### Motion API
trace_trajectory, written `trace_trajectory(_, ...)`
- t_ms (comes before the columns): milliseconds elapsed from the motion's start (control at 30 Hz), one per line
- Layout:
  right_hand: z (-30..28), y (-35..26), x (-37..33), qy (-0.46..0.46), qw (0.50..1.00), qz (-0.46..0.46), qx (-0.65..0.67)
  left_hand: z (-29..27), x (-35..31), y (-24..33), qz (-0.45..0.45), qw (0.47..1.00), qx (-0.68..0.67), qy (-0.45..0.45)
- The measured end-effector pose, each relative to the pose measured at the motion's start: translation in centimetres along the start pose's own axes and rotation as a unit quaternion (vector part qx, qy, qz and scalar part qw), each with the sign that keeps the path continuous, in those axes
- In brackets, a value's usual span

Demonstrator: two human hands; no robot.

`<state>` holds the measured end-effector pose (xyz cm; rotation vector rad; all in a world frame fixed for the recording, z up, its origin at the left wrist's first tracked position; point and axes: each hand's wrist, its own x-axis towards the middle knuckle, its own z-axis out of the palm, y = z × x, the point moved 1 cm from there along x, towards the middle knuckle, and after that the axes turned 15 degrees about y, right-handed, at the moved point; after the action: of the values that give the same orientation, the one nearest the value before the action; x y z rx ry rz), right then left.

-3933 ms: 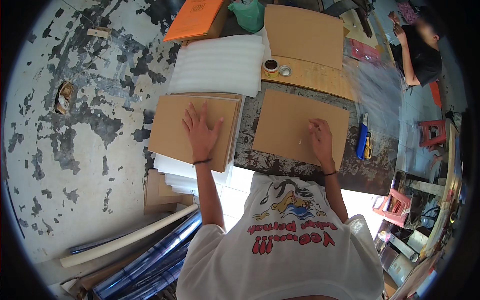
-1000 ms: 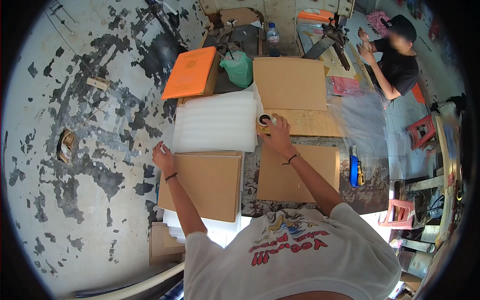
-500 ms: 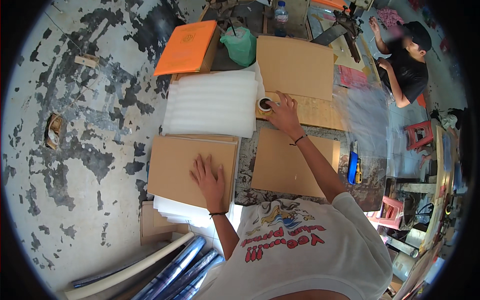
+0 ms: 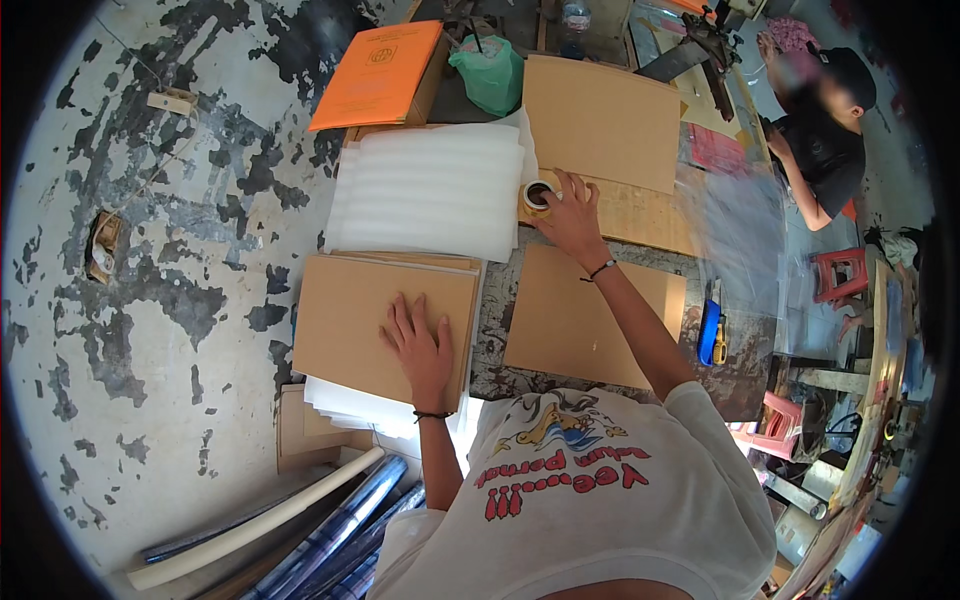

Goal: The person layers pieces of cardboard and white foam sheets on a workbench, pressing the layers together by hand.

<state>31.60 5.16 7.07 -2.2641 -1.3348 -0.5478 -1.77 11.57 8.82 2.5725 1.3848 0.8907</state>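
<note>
My left hand (image 4: 418, 347) lies flat, fingers spread, on the top brown cardboard sheet (image 4: 345, 320) of a stack at the near left. At the middle of the table my right hand (image 4: 572, 218) grips the rim of a roll of tape (image 4: 537, 194), with part of a finger or thumb in its dark core. The roll rests at the left end of a wooden board (image 4: 640, 212). Under my right forearm lies a single cardboard sheet (image 4: 560, 320). Another cardboard sheet (image 4: 600, 115) lies beyond the roll, and white foam sheets (image 4: 425, 190) are piled left of it.
An orange folder (image 4: 378, 75), a green plastic bag (image 4: 488, 75) and a bottle (image 4: 575, 28) stand at the back. A blue tool (image 4: 709, 330) and a yellow-handled one (image 4: 720, 345) lie at the right. Clear plastic sheets (image 4: 740, 230) hang beside them. A co-worker (image 4: 825, 150) sits at the far right.
The view has shifted slightly. My left hand stays on the cardboard stack, and my right hand stays at the roll of tape. The co-worker's raised hand has moved a little.
</note>
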Motion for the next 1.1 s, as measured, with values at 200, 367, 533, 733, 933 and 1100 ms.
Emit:
trace_trajectory(200, 0.1, -0.5, 0.3, 0.012, 0.992, 0.101, 0.079, -0.3, -0.1, -0.2, 0.003, 1.0, -0.004, 0.005)
trace_trajectory(367, -0.3, -0.7, 0.9, -0.062, 0.998, 0.009, -0.019, -0.4, -0.2, -0.5, -0.002, 1.0, -0.002, 0.009)
trace_trajectory(533, 0.6, 1.3, 1.8, -0.047, 0.966, 0.197, 0.163, -0.2, 0.1, 0.1, 0.001, 1.0, -0.013, 0.01)
trace_trajectory(733, -1.8, 1.4, 3.6, -0.098, 0.788, 0.393, 0.464, -0.5, -0.2, -0.3, -0.007, 1.0, -0.015, 0.012)
trace_trajectory(933, -4.7, 0.3, 5.0, -0.088, 0.737, 0.413, 0.528, -0.6, -0.1, -0.3, -0.008, 1.0, -0.016, 0.021)
trace_trajectory(1100, -9.2, -1.3, 6.9, -0.063, 0.703, 0.409, 0.579, -0.6, -0.3, -0.3, -0.009, 1.0, -0.012, 0.019)
